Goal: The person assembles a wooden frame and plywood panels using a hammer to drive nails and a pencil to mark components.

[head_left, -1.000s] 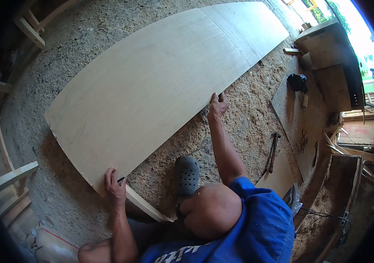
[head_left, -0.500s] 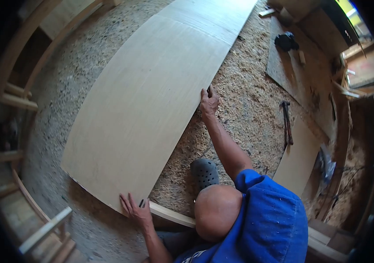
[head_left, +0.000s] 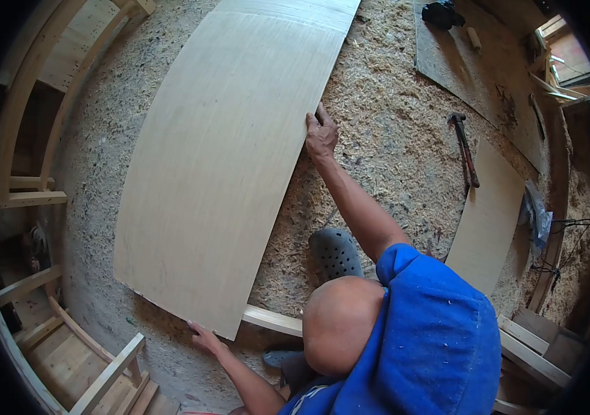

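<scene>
A long pale plywood panel (head_left: 205,173) with a curved left side lies across the middle of the view. My right hand (head_left: 322,136) is at the panel's straight right edge, thumb and fingers closed around that edge. Down by the near end, my left hand (head_left: 206,339) reaches to the panel's lower edge with its fingers stretched out, touching it near the corner. Some of the left fingers are hard to make out. From under the near right corner a pale wooden strip (head_left: 271,319) sticks out.
Wood shavings (head_left: 392,138) cover the floor. At right lie a hammer (head_left: 464,149), a narrow plywood piece (head_left: 488,214), a clear plastic bag (head_left: 536,216) and a larger sheet (head_left: 478,76) carrying a black bundle (head_left: 442,14). Wooden frames (head_left: 32,199) stand along the left.
My left hand has slid off the top of the panel to its lower edge. My right hand stays at the right edge. The whole view has shifted.
</scene>
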`<state>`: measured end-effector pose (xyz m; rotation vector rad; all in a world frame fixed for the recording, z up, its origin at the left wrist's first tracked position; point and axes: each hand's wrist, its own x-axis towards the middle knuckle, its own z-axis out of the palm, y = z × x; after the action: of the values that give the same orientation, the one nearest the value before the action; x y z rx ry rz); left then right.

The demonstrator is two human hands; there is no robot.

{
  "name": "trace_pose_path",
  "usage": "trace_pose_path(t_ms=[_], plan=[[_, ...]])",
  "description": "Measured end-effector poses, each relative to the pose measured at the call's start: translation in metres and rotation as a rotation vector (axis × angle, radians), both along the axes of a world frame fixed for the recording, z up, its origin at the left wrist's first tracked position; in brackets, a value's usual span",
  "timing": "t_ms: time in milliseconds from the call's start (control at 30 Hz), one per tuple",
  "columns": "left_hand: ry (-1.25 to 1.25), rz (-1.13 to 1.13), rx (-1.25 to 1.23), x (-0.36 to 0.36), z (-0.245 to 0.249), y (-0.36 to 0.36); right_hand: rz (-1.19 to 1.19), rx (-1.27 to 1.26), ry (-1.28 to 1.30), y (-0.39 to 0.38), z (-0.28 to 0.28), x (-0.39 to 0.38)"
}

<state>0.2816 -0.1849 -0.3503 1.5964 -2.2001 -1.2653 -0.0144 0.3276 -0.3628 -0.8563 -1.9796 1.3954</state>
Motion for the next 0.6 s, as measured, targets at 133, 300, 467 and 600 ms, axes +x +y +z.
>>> trace_pose_path(t_ms=[133,300,467,600], plan=[[-0.125,-0.021,-0.326,-0.012,-0.038,-0.012,0.008,0.003,0.04,0.002,-0.007,-0.002],[-0.187,-0.055,-0.448,-0.002,-0.045,-0.012,0.01,-0.034,0.0,-0.001,0.006,0.002],[-0.016,-0.097,-0.409,0.005,-0.049,-0.011,-0.002,0.013,0.006,-0.003,0.007,0.001],[-0.056,-0.102,-0.45,0.003,-0.047,-0.013,-0.004,-0.066,-0.03,-0.008,0.015,0.005]])
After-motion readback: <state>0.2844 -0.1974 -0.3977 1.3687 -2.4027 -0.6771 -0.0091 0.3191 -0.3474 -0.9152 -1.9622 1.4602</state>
